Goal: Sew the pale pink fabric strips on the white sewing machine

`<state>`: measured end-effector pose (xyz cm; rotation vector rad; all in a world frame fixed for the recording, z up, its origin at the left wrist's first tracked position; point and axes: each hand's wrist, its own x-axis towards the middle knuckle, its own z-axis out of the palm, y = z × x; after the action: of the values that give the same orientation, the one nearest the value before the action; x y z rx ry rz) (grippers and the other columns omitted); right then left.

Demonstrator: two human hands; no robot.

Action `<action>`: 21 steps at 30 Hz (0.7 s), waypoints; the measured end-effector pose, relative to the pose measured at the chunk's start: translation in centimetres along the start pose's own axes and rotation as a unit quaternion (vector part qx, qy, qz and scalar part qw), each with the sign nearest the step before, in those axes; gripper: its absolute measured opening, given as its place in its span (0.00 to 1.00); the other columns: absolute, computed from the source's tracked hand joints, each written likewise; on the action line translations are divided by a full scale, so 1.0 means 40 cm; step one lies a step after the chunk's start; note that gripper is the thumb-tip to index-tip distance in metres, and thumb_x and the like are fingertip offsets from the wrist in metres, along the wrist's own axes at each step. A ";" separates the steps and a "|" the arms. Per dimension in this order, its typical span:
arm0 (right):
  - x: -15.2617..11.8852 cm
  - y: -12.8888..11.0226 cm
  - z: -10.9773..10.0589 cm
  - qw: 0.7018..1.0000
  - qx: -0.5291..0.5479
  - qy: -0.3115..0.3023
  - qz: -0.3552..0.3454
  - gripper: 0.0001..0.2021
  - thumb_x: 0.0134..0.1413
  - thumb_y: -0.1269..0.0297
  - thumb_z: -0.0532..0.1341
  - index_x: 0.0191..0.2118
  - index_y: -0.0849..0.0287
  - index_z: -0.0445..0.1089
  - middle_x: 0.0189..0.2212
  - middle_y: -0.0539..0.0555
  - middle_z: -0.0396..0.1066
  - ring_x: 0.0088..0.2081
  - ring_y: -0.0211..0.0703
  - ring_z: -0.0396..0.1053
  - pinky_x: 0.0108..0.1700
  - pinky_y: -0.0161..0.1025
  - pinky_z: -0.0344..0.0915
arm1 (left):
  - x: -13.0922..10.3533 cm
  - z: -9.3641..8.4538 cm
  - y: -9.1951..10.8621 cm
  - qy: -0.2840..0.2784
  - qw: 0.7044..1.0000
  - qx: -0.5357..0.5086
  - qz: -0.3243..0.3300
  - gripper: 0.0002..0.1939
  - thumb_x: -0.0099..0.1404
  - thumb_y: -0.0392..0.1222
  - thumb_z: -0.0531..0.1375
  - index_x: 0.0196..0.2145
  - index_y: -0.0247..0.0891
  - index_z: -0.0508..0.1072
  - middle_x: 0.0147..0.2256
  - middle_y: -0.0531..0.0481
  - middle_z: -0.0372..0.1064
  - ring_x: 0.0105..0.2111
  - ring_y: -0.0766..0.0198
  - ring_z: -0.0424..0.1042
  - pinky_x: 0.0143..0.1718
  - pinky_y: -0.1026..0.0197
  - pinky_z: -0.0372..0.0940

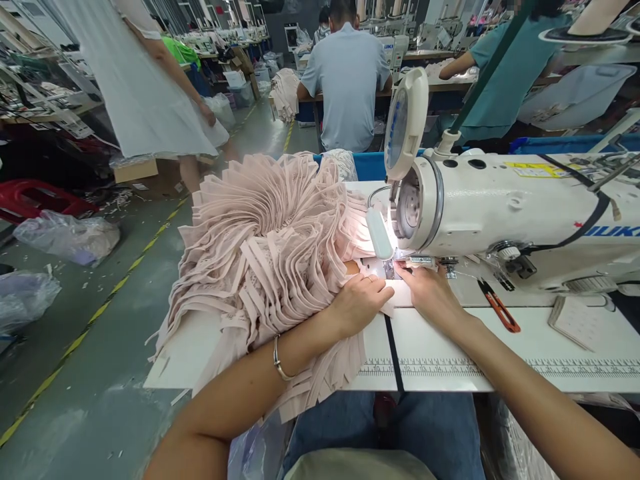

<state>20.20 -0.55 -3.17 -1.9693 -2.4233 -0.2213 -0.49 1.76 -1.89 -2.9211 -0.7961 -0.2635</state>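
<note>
My left hand [361, 301] is closed on the edge of the pale pink fabric, just left of the lit needle area of a white sewing machine [470, 200]. Close to the presser foot [389, 268], my right hand [429, 288] has its fingertips pressed together; what they hold is too small to make out. A large heap of pleated pink fabric pieces [260, 247] covers the left of the table, some of it hanging over the front edge below my left forearm.
Red thread snips [500, 308] and a pad of paper [575, 323] lie right of my right hand. A round magnifier [406, 127] stands above the machine head. A person in white [145, 87] is at the left; others sit ahead.
</note>
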 end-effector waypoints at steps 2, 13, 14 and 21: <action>0.006 0.002 0.001 1.000 0.011 -0.005 0.010 0.30 0.56 0.76 0.48 0.61 0.57 0.72 0.43 0.64 0.78 0.45 0.55 0.72 0.47 0.47 0.64 | 0.003 -0.008 -0.002 -0.011 1.000 -0.024 -0.008 0.10 0.71 0.28 0.52 0.36 0.38 0.71 0.34 0.48 0.69 0.39 0.59 0.70 0.39 0.58 0.60; -0.003 0.001 -0.016 0.997 0.048 0.054 0.040 0.22 0.70 0.61 0.47 0.47 0.60 0.78 0.37 0.61 0.80 0.38 0.51 0.73 0.50 0.48 0.63 | -0.024 -0.059 -0.052 -0.028 0.992 -0.126 -0.005 0.15 0.71 0.23 0.52 0.47 0.36 0.72 0.47 0.48 0.74 0.53 0.61 0.71 0.58 0.58 0.63; -0.009 0.014 -0.021 0.995 0.025 0.075 0.066 0.22 0.69 0.60 0.48 0.42 0.61 0.79 0.32 0.61 0.78 0.35 0.50 0.73 0.48 0.48 0.63 | -0.025 -0.054 -0.057 -0.025 0.994 -0.109 -0.004 0.16 0.71 0.24 0.53 0.49 0.38 0.73 0.48 0.48 0.74 0.54 0.60 0.71 0.59 0.57 0.63; 0.002 0.217 -0.051 0.974 -0.068 0.035 0.214 0.19 0.61 0.72 0.48 0.35 0.70 0.78 0.29 0.72 0.75 0.30 0.54 0.72 0.32 0.44 0.59 | -0.007 -0.013 -0.010 -0.008 0.997 0.055 0.055 0.15 0.76 0.28 0.49 0.50 0.29 0.74 0.49 0.38 0.74 0.52 0.55 0.73 0.51 0.55 0.67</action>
<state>28.48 1.02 -0.23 -2.4312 -1.9220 -0.4456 -1.00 1.90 -1.42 -2.8541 -0.6278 -0.1797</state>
